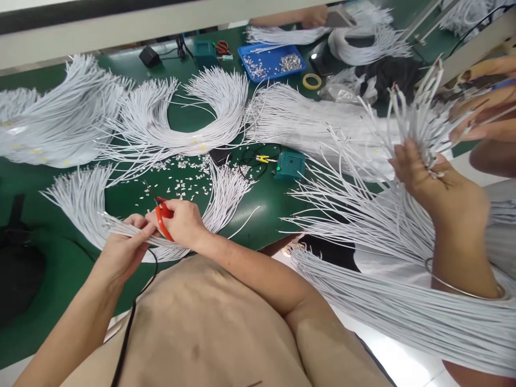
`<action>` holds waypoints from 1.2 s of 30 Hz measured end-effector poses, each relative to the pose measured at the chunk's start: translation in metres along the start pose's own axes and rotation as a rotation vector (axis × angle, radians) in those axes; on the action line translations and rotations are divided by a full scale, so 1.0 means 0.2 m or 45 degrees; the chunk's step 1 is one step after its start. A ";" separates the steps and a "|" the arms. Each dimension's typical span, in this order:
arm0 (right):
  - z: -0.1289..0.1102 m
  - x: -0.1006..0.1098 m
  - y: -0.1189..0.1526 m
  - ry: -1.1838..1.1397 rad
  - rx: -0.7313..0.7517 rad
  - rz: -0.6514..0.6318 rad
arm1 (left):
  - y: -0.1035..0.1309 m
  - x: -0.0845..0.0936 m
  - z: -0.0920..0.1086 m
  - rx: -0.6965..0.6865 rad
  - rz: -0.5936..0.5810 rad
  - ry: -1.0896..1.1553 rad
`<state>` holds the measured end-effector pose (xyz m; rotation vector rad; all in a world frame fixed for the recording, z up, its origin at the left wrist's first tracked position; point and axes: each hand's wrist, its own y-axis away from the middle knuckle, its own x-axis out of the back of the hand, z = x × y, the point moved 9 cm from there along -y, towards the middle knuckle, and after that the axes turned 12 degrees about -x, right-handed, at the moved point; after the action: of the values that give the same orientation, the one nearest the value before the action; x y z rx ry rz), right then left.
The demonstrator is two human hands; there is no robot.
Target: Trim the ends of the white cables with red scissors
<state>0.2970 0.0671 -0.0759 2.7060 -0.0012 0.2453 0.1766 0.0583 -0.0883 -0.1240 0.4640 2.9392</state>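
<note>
In the head view, a green table (266,207) spreads beneath wire bundles. The left hand (131,242) pinches white wires (83,201), their middle hidden by both hands; the right hand's (183,220) fingers curl around red pliers (163,223), tips hard to make out. From there, bits (183,185) scatter toward one o'clock; a co-worker's wire-filled fist (429,180) crowds three o'clock.

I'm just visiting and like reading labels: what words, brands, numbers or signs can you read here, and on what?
No text can be read anywhere.
Red-handled tool in the right hand: no legible marking.
Green box with a lit green spot: no legible lettering.
Yellow marks on the white wires: too small and blurred to tell whether they carry writing.
</note>
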 end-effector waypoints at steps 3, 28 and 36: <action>0.00 0.00 0.00 0.031 0.060 -0.005 | 0.00 0.00 0.00 -0.033 0.007 -0.020; 0.01 0.02 0.00 1.262 0.211 -0.073 | -0.05 0.03 0.05 -0.180 -0.019 -0.137; 0.00 0.04 0.01 1.258 0.174 -0.038 | -0.04 0.02 0.10 -0.234 0.078 -0.216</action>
<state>0.3046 0.0661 -0.0739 2.4123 0.3479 1.5634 0.1728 0.0724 -0.0721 0.1191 0.1760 3.0139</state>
